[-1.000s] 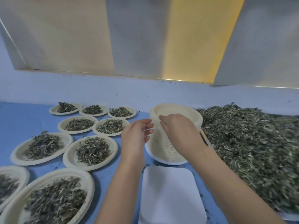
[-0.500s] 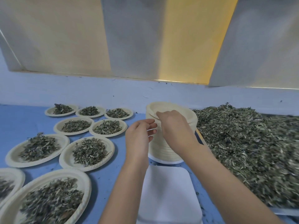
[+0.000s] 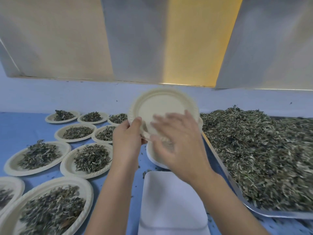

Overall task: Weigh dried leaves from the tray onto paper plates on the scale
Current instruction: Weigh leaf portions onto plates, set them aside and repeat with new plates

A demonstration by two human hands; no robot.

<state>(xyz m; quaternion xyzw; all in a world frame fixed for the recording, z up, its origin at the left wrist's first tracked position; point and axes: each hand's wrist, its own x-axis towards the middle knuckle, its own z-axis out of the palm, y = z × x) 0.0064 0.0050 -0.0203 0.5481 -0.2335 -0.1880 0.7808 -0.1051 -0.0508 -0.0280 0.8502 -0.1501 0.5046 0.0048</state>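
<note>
An empty cream paper plate (image 3: 162, 106) is held up, tilted toward me, above the stack of paper plates (image 3: 156, 158). My left hand (image 3: 128, 138) pinches the plate's lower left rim. In front of the plate my right hand (image 3: 177, 143) is blurred with its fingers spread, holding nothing. The white scale platform (image 3: 171, 204) lies bare just below my hands. Dried leaves (image 3: 262, 150) are heaped in a metal tray (image 3: 237, 190) on the right.
Several paper plates with leaf portions (image 3: 92, 158) cover the blue table (image 3: 22, 128) on the left, the nearest plate (image 3: 49, 211) by my left forearm. A pale wall (image 3: 84, 97) runs behind. Loose leaf bits lie around the scale.
Both hands were at the top of the plate stack. Now the left hand has lifted one plate up and tilted it, and the right hand has let go and moved toward me.
</note>
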